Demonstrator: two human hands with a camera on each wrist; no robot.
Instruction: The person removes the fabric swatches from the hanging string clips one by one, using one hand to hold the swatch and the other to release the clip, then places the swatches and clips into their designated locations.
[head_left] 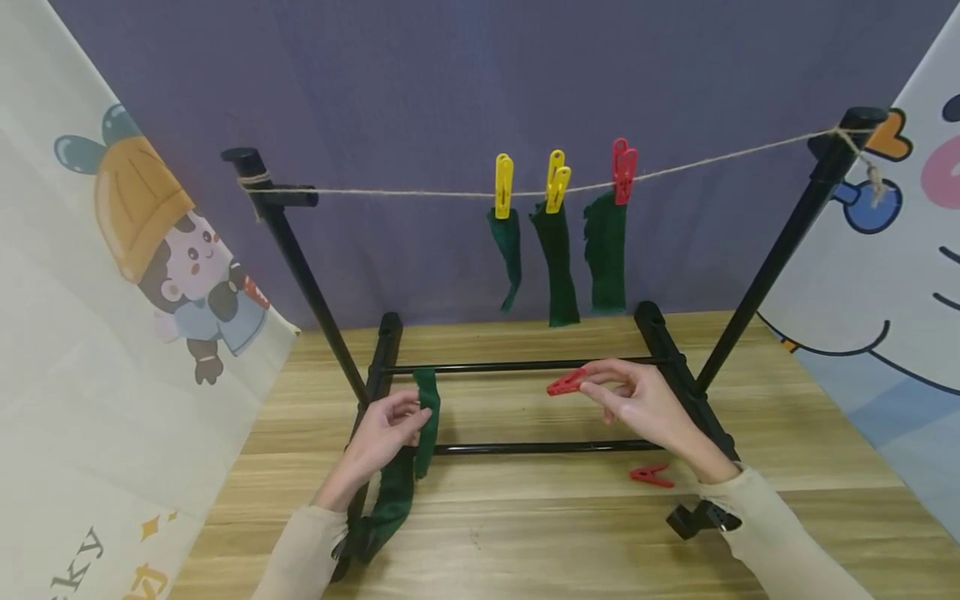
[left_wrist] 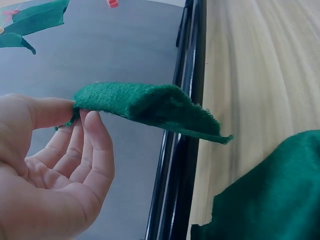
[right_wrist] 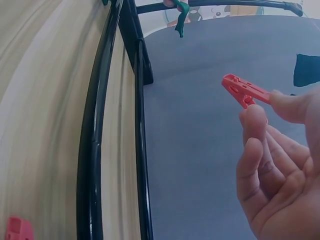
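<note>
My left hand (head_left: 387, 427) pinches a strip of green cloth (head_left: 428, 421) between thumb and fingers, held up over the left of the rack. In the left wrist view the same cloth strip (left_wrist: 135, 102) sticks out past the fingertips, its far end frayed. My right hand (head_left: 637, 400) pinches a red clothespin (head_left: 566, 382) by its handle end, over the right part of the rack. The right wrist view shows that clothespin (right_wrist: 245, 90) with its tip pointing away from the fingers. Behind both hands, three green cloth pieces (head_left: 607, 254) hang pegged on a string (head_left: 420, 193).
Two yellow clothespins (head_left: 503, 187) and a red one (head_left: 624, 172) grip the hanging pieces. The string spans two black posts (head_left: 780, 250) of the rack. Another red clothespin (head_left: 651, 476) lies on the wooden table (head_left: 525, 533). More green cloth (head_left: 392, 504) drapes over the rack's left foot.
</note>
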